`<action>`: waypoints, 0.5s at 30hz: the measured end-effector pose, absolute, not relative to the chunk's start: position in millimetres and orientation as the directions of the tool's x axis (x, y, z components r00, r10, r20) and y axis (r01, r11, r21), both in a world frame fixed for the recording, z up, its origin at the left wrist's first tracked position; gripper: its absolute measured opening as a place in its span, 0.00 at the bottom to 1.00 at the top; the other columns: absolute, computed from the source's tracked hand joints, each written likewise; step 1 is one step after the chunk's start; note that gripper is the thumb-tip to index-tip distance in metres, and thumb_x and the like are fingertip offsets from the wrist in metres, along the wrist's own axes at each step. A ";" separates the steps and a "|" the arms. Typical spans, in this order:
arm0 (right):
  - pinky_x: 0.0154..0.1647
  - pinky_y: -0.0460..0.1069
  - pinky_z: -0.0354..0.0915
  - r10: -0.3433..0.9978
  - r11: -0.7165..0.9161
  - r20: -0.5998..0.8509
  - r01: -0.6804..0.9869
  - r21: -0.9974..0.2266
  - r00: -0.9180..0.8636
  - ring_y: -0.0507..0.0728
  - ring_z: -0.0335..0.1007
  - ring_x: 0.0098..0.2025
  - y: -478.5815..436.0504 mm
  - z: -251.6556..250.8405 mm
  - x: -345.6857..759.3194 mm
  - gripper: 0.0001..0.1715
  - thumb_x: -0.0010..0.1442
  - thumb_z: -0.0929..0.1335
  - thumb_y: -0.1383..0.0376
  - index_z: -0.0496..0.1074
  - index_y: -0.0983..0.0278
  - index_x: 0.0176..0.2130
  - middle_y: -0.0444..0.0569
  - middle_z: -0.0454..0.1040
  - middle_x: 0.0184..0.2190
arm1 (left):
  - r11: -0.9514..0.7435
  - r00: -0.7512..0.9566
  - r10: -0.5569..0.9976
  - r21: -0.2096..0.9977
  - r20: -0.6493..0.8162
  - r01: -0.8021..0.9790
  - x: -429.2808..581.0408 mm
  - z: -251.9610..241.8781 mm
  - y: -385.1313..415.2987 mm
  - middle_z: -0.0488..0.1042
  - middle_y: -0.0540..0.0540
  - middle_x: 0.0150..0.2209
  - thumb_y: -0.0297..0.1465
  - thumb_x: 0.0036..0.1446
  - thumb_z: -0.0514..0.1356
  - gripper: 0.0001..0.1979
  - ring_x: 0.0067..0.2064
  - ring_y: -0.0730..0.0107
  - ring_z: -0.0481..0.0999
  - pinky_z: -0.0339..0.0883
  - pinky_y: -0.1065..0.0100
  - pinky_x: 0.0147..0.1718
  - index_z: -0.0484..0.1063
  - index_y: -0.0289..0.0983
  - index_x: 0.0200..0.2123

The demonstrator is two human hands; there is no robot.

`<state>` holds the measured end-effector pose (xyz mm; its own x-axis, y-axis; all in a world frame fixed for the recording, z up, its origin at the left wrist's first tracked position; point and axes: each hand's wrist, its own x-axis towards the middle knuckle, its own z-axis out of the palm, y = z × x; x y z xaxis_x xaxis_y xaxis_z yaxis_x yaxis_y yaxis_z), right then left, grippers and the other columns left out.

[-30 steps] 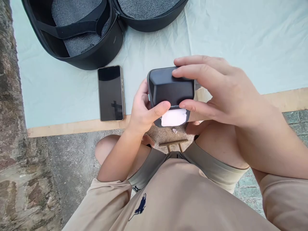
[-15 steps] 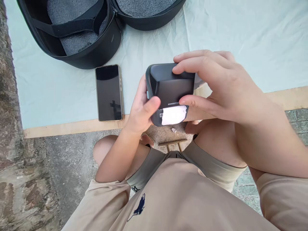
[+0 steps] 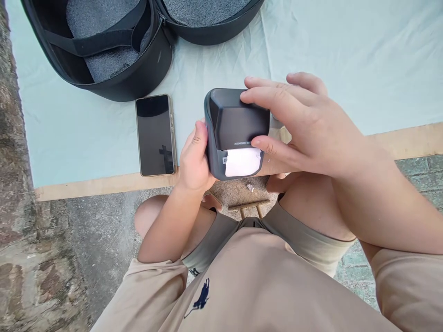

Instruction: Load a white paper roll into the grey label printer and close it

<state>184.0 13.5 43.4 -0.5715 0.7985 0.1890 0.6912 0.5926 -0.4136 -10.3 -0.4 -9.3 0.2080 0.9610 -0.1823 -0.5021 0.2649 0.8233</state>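
Note:
A dark label printer [image 3: 238, 122] marked NIIMBOT is held up over the table's near edge. White label paper [image 3: 243, 162] with a ragged edge sticks out of its slot. My left hand [image 3: 195, 161] grips the printer's left side, thumb along the edge and the other fingers hidden behind. My right hand [image 3: 297, 122] lies over the printer's right side, its thumb by the lettering and its fingertips on the top cover, closed about that edge. Left of the printer a smartphone [image 3: 155, 136] lies face up with a dark screen.
An opened black zip case [image 3: 138, 80] with grey foam and a strap stands at the back left. Pale cloth [image 3: 346, 50] covers the table, with a bare wooden edge [image 3: 93, 186] in front. A small white scrap [image 3: 250, 187] lies on the ground below.
The printer has moved slightly left and is turned a little. My left thumb has shifted from the printer's front to its left side. My right hand has moved left along with it.

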 end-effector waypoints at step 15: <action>0.47 0.57 0.71 0.775 0.606 0.462 0.714 -0.352 -0.431 0.60 0.73 0.48 7.9 46.6 188.0 0.27 0.62 0.68 0.47 0.69 0.58 0.55 0.51 0.74 0.44 | 0.249 0.182 0.967 0.809 -0.178 -0.533 -8.2 -0.7 1.2 0.80 0.45 0.50 0.45 0.66 0.49 0.20 0.69 0.55 0.64 0.66 0.55 0.65 0.76 0.41 0.40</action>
